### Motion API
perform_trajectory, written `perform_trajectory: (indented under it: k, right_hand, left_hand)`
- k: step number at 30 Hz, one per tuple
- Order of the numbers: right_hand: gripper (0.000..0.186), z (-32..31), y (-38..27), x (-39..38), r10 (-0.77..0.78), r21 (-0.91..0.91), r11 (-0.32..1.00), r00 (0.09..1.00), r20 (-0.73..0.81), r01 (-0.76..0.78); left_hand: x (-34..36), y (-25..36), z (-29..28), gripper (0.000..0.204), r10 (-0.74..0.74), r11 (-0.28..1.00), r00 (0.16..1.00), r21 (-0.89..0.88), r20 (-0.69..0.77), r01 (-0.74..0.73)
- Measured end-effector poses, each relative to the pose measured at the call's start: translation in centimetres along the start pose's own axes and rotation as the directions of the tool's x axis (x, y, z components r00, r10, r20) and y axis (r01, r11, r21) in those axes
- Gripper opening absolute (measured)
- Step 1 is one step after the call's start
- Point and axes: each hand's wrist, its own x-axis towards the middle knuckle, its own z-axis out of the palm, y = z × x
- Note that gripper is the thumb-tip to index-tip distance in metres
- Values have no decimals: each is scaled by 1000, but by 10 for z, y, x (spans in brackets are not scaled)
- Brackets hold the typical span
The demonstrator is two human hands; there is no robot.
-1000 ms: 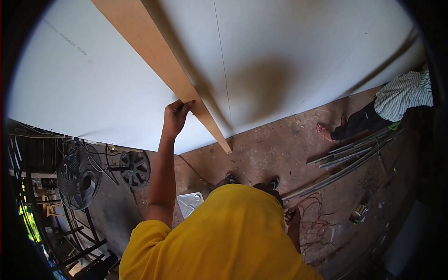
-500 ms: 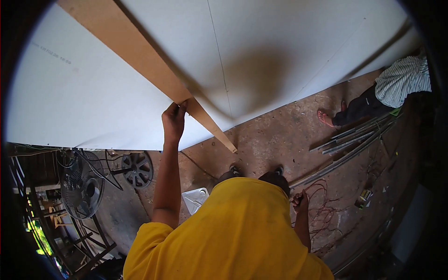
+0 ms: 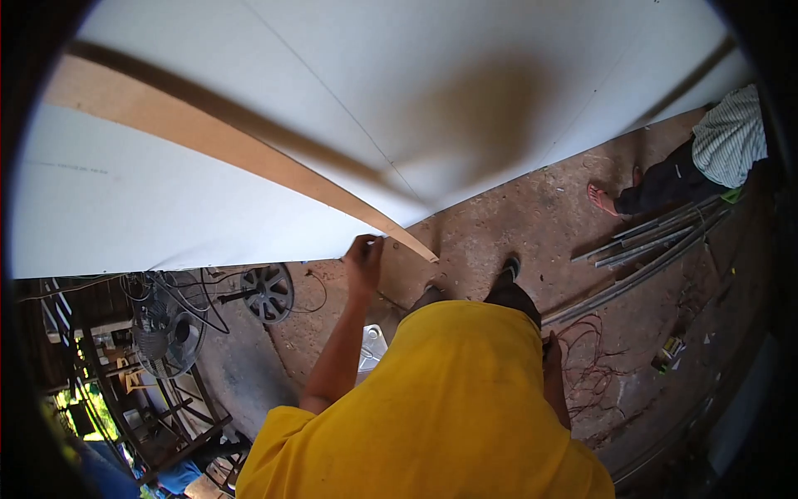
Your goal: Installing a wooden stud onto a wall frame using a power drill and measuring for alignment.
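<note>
“Next to the fingers of the left hand (image 3: 363, 264), what is that long thing?”

“It's a brown strip (image 3: 249, 152). It goes from by the fingers up and far off to the left, and its thin end pokes out just to their right.”

“Are the fingers holding it?”

“They're curled in close together, right by its lower edge. I can't tell if they pinch it or are just beside it.”

“What's behind the strip?”

“A big white sheet (image 3: 191, 216), above the fingers.”

“And the right hand (image 3: 551, 353)?”

“Down beside the yellow shirt (image 3: 432, 391). Its fingers are too dark to tell if they're open or hold anything. Red wires (image 3: 594, 359) lie just to their right.”

“What's left of the left fingers?”

“A black wheel (image 3: 268, 293), then a fan (image 3: 154, 343) farther off.”
</note>
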Motion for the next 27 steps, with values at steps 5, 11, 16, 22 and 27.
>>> perform_trajectory:
  k: [5, 11, 16, 22, 27]
  right_hand:
    - [35, 5, -78, 11, -94, -46, 994, 994, 58, 96]
    - [32, -8, -146, 5, -188, -84, 979, 982, -4, 187]
    - [32, -32, -151, -6, -229, -143, 967, 965, -126, 211]
    - [31, -82, -130, -5, -75, -72, 995, 980, -187, 63]
    - [31, -81, -127, -9, -69, -45, 997, 983, -168, 62]
  left_hand:
    - [51, -2, 63, 18, 94, 974, 995, 208, -29, -86]
    - [99, 4, 77, 20, 133, 897, 982, 437, -133, -63]
    - [112, 18, 70, 27, 108, 850, 967, 526, -232, 32]
    - [114, 22, 67, 36, 138, 791, 965, 611, -223, 28]
    - [114, 21, 72, 36, 185, 643, 958, 764, -219, 51]
